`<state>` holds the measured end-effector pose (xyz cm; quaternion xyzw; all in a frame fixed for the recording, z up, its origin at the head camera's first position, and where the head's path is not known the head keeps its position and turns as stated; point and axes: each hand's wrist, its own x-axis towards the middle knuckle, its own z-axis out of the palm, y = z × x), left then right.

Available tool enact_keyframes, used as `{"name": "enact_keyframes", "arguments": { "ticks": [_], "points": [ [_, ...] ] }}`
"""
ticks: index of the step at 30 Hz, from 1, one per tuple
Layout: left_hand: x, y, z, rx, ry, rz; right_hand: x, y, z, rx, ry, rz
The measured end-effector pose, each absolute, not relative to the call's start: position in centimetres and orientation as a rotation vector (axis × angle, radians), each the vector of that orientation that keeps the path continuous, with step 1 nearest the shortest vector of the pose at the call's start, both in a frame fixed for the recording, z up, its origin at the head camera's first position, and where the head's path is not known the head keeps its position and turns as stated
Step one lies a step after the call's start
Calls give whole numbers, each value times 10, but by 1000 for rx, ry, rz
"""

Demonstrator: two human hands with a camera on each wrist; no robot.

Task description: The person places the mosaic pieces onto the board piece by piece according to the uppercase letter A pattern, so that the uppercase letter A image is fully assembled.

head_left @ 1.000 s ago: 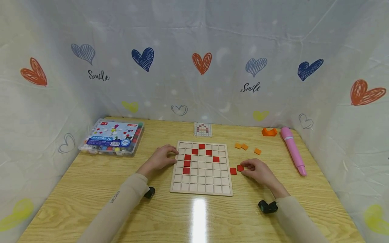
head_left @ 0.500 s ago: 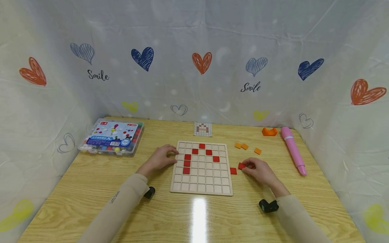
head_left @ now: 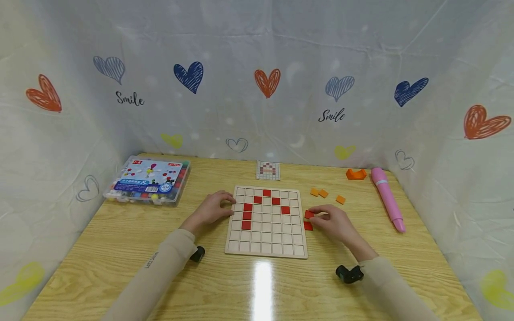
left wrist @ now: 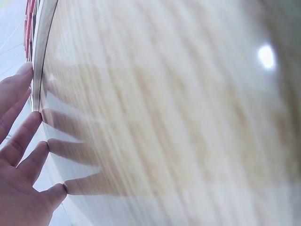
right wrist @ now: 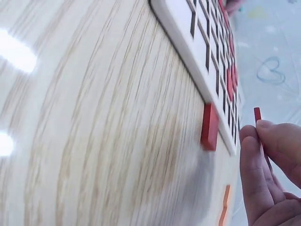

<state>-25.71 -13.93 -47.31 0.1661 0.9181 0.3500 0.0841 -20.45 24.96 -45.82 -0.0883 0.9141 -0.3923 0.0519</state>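
A wooden grid board lies on the table, with several red tiles set in its upper squares. My left hand rests at the board's left edge. In the left wrist view its fingers are spread, with tips touching the board's side and the tabletop. Beyond the right edge, my right hand pinches a red tile between thumb and fingertips. The right wrist view has this tile raised off the table. Just below it, another red tile lies against the board's right edge.
Several orange tiles lie right of the board. A small pattern card is behind it. A plastic case stands at the back left. An orange notched piece and a pink pen-shaped object are at the right.
My right hand has lifted the red tile from beside the other one and carried it left, toward the board's right edge. My left hand has stayed in place.
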Motion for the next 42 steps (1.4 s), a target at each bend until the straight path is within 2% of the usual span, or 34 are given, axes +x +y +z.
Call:
{"name": "enact_keyframes", "arguments": {
  "ticks": [20, 31, 42],
  "points": [
    [-258, -140, -473, 500, 2727, 1066, -213, 204, -462, -577, 2803, -1059],
    [-257, -140, -474, 532, 2739, 1048, -219, 195, -465, -486, 2770, -1028],
    [-258, -141, -476, 535, 2747, 1043, -220, 190, -463, -577, 2791, -972]
  ]
}}
